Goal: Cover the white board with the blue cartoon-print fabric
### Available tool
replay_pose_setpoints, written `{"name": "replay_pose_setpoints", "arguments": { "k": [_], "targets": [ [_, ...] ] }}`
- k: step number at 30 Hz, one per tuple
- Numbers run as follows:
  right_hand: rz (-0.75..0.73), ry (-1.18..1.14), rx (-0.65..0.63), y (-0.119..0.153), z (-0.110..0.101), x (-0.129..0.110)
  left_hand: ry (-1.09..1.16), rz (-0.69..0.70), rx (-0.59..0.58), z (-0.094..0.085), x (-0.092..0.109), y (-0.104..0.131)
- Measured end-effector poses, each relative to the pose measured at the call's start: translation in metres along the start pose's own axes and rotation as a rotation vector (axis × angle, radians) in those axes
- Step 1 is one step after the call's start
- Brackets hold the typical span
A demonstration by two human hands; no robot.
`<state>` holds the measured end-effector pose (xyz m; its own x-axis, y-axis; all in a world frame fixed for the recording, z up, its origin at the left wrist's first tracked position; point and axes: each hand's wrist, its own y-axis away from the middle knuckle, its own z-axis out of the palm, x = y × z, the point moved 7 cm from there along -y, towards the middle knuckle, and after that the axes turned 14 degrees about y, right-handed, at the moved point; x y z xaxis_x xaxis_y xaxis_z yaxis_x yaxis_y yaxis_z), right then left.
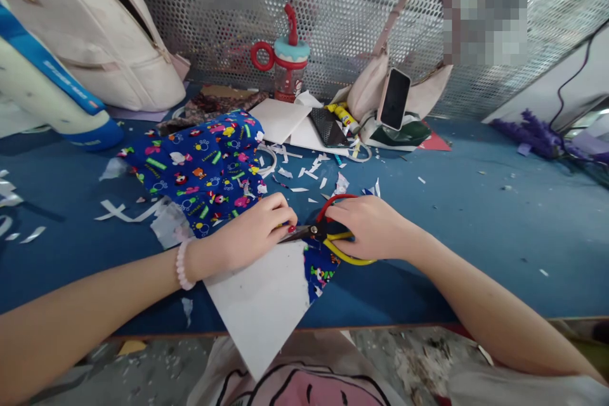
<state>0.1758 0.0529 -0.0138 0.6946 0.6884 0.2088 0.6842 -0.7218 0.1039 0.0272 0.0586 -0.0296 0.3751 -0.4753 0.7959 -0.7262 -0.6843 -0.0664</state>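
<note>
Scissors (314, 231) with one red and one yellow handle loop are in my right hand (373, 227), its fingers through the loops. Their blades point left, toward the fingertips of my left hand (247, 231). Those fingers are pinched on the patterned blue fabric and a white sheet (264, 298), whose corner hangs over the table's front edge. The patterned blue fabric (200, 168), printed with small colourful figures, spreads back and left from my left hand, and a small piece of it shows below the scissors. My left hand hides part of the blades.
White paper scraps (311, 171) litter the blue table (457, 203). Behind them stand a cup with a red straw (289, 70), a phone (394, 99) and a pink handbag (368, 89). A cream backpack (114, 44) and a blue-and-cream cylinder (52, 82) are at left; purple flowers (533, 133) lie at right.
</note>
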Motion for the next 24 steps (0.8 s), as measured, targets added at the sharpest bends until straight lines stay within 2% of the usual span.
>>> {"name": "replay_pose_setpoints", "arguments": {
  "k": [24],
  "targets": [
    [-0.005, -0.022, 0.012, -0.0027, 0.0001, -0.0033, 0.028, -0.03, -0.002, -0.0012, 0.0022, -0.0009]
  ]
}}
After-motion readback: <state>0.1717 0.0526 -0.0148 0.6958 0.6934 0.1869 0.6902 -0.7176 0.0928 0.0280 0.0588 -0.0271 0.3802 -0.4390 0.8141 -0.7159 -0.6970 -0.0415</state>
